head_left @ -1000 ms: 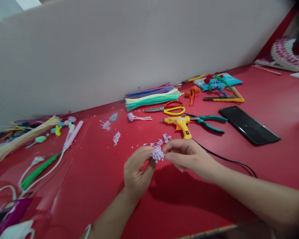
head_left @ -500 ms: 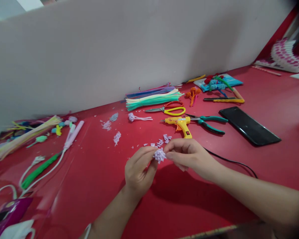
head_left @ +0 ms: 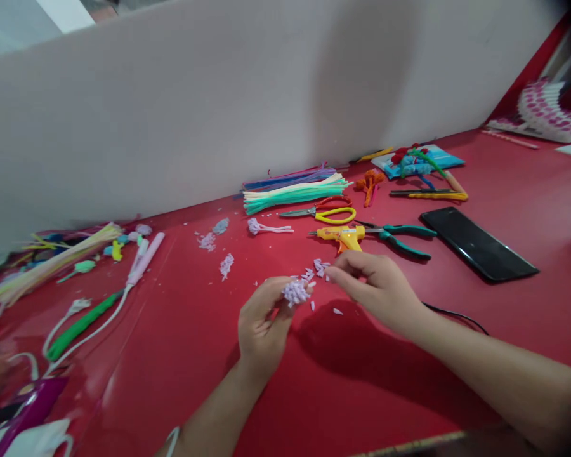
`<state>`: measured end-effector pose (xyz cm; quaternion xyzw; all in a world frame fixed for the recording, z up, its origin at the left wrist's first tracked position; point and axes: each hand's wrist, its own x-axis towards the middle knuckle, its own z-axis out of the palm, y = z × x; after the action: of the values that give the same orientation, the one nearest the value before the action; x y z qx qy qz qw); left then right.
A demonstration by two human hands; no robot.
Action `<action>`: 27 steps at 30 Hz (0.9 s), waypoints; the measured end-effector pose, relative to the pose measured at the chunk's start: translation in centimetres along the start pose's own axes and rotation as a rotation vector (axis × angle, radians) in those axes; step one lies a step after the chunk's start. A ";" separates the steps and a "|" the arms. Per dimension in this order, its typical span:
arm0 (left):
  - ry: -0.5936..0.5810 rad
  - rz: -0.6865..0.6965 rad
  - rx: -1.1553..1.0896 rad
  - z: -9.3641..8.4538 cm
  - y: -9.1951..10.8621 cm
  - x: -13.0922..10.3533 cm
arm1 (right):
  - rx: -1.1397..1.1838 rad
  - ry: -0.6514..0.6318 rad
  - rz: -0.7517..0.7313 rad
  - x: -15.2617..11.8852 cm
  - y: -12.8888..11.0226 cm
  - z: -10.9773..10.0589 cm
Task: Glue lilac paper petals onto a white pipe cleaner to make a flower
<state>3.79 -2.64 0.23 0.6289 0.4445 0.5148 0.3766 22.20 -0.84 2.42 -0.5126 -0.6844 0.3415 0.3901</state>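
My left hand is closed on a lilac flower head made of many small pointed fuzzy pieces, its tufted face turned up. What lies under the flower head is hidden by the fingers. Just right of it, my right hand has thumb and index finger pinched together beside a small pile of lilac cut pieces. Whether a piece is between those fingertips is too small to tell. Single lilac pieces lie below the pile, one loose piece among them. A yellow glue gun lies behind my right hand.
Scissors, teal-handled pliers and a black phone lie beyond my hands. A pipe cleaner bundle rests by the wall. A lilac flower with stems sits ahead. At left are a pink corded tool and a blurred hand-like shape.
My right hand has drawn away from the flower head to the pile of pieces. The flower head has tilted and shifted slightly left in my left hand. Loose pieces now show below the pile.
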 end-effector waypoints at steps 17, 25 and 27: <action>0.007 -0.288 -0.364 0.5 0.2 0.8 | -0.520 0.064 0.318 4.5 7.2 -2.2; -0.013 -0.540 -0.708 0.2 -0.2 2.0 | 0.618 0.103 0.346 3.1 3.5 -1.5; 0.002 -0.572 -0.752 0.1 -0.3 2.1 | 0.678 0.042 0.359 2.5 2.9 -1.4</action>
<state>3.94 -0.53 0.55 0.3004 0.3830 0.5163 0.7046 24.24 2.35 1.03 -0.4731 -0.4237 0.6010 0.4853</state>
